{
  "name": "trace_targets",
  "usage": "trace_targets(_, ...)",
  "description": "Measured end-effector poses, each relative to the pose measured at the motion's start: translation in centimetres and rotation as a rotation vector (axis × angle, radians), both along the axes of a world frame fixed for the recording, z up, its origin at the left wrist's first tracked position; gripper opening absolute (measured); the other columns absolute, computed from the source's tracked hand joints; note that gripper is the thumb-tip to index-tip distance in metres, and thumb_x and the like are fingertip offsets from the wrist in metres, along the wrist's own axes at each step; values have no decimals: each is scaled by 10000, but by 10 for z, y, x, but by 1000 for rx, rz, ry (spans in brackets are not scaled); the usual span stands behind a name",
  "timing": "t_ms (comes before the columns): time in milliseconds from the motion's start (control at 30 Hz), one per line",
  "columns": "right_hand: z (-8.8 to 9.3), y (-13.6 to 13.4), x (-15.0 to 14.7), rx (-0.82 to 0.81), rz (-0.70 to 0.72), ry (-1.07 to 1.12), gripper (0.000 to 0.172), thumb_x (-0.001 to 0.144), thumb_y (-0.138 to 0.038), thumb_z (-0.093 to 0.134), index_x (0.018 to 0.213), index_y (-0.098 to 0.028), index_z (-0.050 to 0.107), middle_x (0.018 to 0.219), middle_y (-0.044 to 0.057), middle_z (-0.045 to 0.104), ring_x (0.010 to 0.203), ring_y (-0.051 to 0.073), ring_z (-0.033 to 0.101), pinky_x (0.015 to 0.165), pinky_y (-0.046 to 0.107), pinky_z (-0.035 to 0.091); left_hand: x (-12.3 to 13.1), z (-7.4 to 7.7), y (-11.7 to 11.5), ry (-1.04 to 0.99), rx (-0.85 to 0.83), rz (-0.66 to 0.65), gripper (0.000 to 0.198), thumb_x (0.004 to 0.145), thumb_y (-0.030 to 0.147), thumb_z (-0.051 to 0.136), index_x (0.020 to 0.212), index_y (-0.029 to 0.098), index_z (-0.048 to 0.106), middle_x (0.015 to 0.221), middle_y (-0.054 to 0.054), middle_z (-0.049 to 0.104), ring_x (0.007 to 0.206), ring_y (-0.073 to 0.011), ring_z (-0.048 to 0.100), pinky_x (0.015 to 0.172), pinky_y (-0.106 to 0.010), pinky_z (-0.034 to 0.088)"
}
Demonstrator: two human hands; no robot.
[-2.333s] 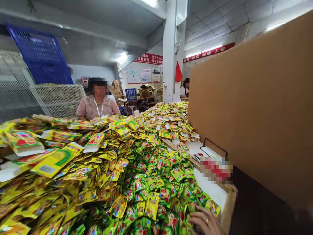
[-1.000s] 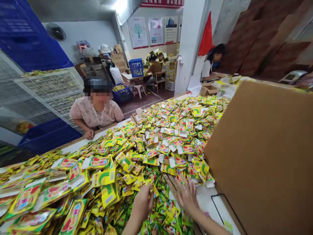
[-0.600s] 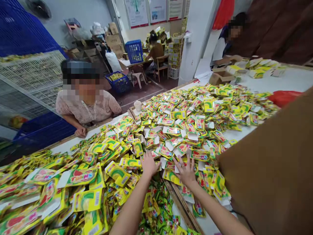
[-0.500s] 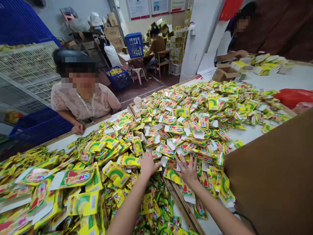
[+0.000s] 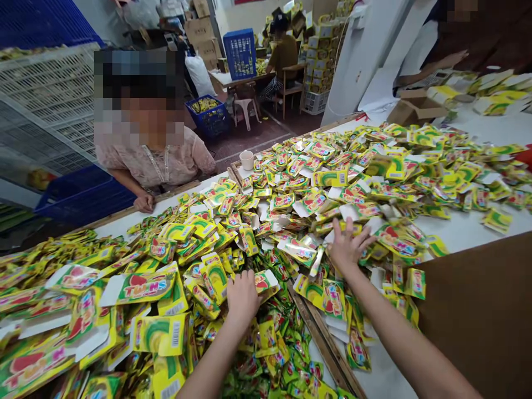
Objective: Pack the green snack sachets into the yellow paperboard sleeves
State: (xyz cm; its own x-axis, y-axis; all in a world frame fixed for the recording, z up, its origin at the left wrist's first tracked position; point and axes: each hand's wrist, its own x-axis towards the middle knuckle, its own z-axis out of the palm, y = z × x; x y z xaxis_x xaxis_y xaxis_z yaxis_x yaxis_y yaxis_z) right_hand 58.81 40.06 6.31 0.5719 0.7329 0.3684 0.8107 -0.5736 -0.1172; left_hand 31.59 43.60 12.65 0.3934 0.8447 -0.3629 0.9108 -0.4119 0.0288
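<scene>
My left hand [image 5: 243,295] rests on the heap of yellow and green packets, its fingers curled down beside a packet with a white flap [image 5: 266,281]; whether it grips anything is hidden. Farther right and forward, my right hand [image 5: 348,246] lies palm down with fingers spread over printed packets, touching the pile. A large packet with a red melon picture [image 5: 394,239] is just right of it. Between and below the hands, small green sachets [image 5: 291,338] show beside a wooden strip [image 5: 320,338].
Across the white table [image 5: 120,226] sits a person, one hand [image 5: 143,203] on its edge. A paper cup [image 5: 246,160] stands at the far edge. A brown board [image 5: 477,299] is at the right, an open carton [image 5: 417,108] behind. Another person's arm reaches in at the upper right.
My right hand has moved right and forward with its fingers spread, pushing packets apart. My left hand has shifted slightly nearer and its fingers have curled. More green sachets show between them. The view has shifted.
</scene>
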Motion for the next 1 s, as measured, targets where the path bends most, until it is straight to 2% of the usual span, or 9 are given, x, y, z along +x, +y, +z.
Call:
trace_targets(133, 36, 33, 36, -132, -104, 84, 593, 677, -199, 650, 1255, -199, 518, 1488, 161, 256, 1246, 533, 266, 907, 760, 164, -23, 10, -3, -101, -77, -20, 389, 734, 249, 654, 1097, 156, 551, 1106, -113, 626, 1070, -275, 554, 933, -396, 390)
trace_targets(200, 48, 40, 49, -223, -117, 112, 541, 655, -299, 702, 1165, -168, 577, 1484, 173, 247, 1228, 530, 291, 931, 736, 152, -34, 14, -5, -316, -182, 28, 364, 784, 301, 593, 1123, 183, 535, 1133, -80, 626, 1064, -226, 566, 922, -340, 415)
trace_targets(333, 58, 47, 57, -343, -133, 152, 614, 594, -410, 761, 1116, -129, 601, 1478, 199, 221, 1271, 549, 206, 983, 682, 132, -45, 23, -11, -996, -542, 407, 486, 798, 540, 503, 1097, 162, 556, 1049, -99, 659, 1029, -249, 595, 887, -365, 454)
trace_targets(433, 61, 46, 51, -396, -156, 213, 724, 548, -396, 790, 1179, -127, 558, 1494, 205, 177, 1286, 556, 179, 991, 681, 130, -43, 31, -14, -1211, -709, 563, 629, 797, 670, 384, 1060, 132, 575, 931, -118, 679, 948, -268, 631, 840, -398, 479)
trace_targets(567, 73, 38, 29, -256, -190, 262, 932, 581, -299, 755, 1385, -106, 324, 1512, 233, 96, 1319, 543, 118, 998, 690, 125, -30, 35, -13, -992, -348, 292, 450, 791, 513, 533, 1083, 172, 555, 1038, -105, 651, 965, -259, 610, 873, -414, 464)
trace_targets(700, 85, 52, -24, -39, 11, 161, 745, 739, -222, 560, 1414, -89, 275, 1493, 229, 193, 1359, 455, 105, 1040, 646, 107, -1, 17, -12, -480, -8, 28, 529, 738, 374, 643, 1208, 176, 505, 1208, -126, 578, 1166, -316, 485, 1027, -490, 324)
trace_targets(800, 76, 84, -72, -196, 471, 228, 644, 752, -217, 534, 1374, -162, 377, 1427, 167, 383, 1375, 391, 128, 1073, 597, 39, 23, -4, -9, -181, 39, -56, 719, 668, 437, 713, 1279, 156, 458, 1267, -156, 546, 1295, -357, 346, 1102, -552, 135)
trace_targets(900, 59, 113, -101, -308, 585, 354, 664, 684, -234, 633, 1318, -148, 456, 1345, 185, 487, 1366, 419, 141, 1045, 624, -38, 34, -17, -6, -41, 9, -31, 780, 620, 401, 758, 1270, 96, 454, 1186, -208, 592, 1272, -359, 385, 1102, -563, 103)
trace_targets(1000, 48, 122, -102, -307, 616, 441, 445, 682, -196, 646, 1121, -136, 610, 1152, 186, 625, 1330, 391, 261, 1054, 599, -11, 25, -16, -5, -38, -4, -25, 618, 640, 341, 730, 1169, 98, 521, 1089, -186, 639, 1186, -330, 480, 1108, -527, 135)
